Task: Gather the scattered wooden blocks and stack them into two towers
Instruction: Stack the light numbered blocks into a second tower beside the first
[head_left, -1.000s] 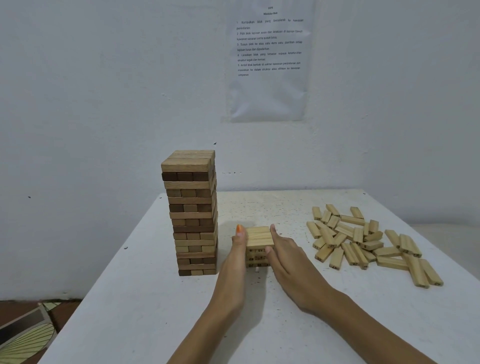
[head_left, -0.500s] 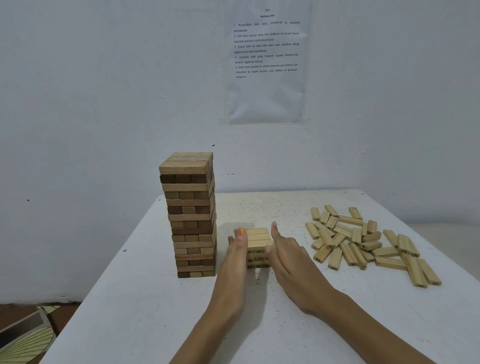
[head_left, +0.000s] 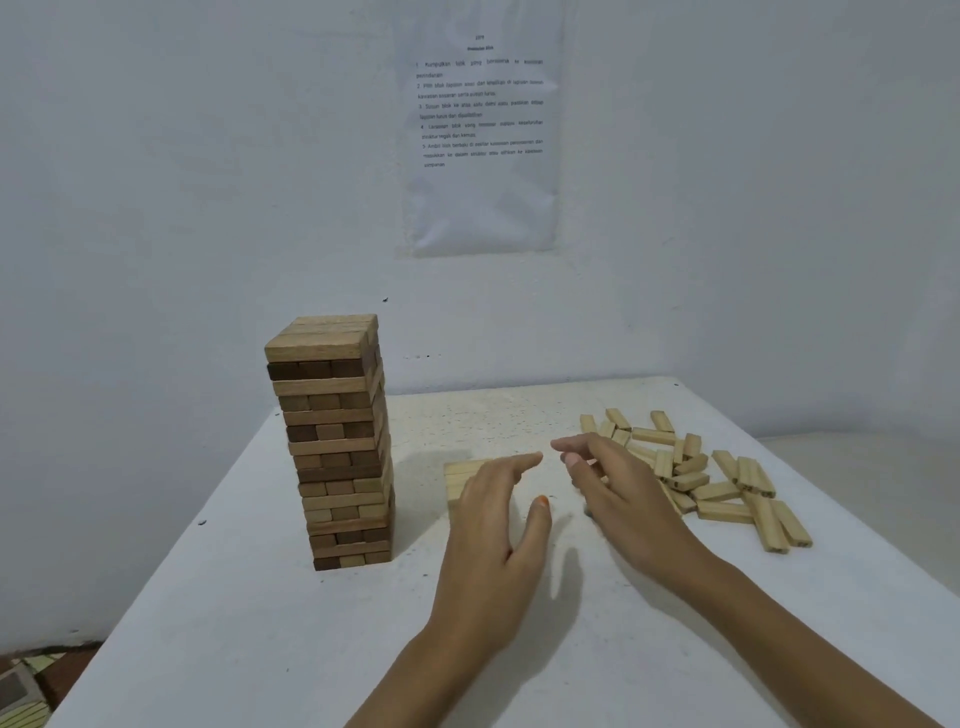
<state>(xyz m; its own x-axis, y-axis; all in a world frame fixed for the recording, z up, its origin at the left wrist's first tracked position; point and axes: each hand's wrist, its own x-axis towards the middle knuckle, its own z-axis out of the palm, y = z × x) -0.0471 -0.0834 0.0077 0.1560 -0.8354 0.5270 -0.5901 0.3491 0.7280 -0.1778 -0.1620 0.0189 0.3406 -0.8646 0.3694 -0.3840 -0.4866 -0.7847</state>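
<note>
A tall tower (head_left: 337, 441) of wooden blocks stands at the left of the white table (head_left: 260, 649), its layers of three crossing in alternating directions and mixing pale and dark brown wood; just right of it a low stack (head_left: 460, 478) of pale blocks is mostly hidden behind the left hand (head_left: 498, 525), whose fingers are straight and loosely together, holding nothing; the right hand (head_left: 623, 499), slightly blurred, has its fingers loosely spread and empty, near the pile of loose blocks (head_left: 717, 483) scattered flat at the right; a printed sheet (head_left: 480, 130) hangs on the wall (head_left: 182, 182)
</note>
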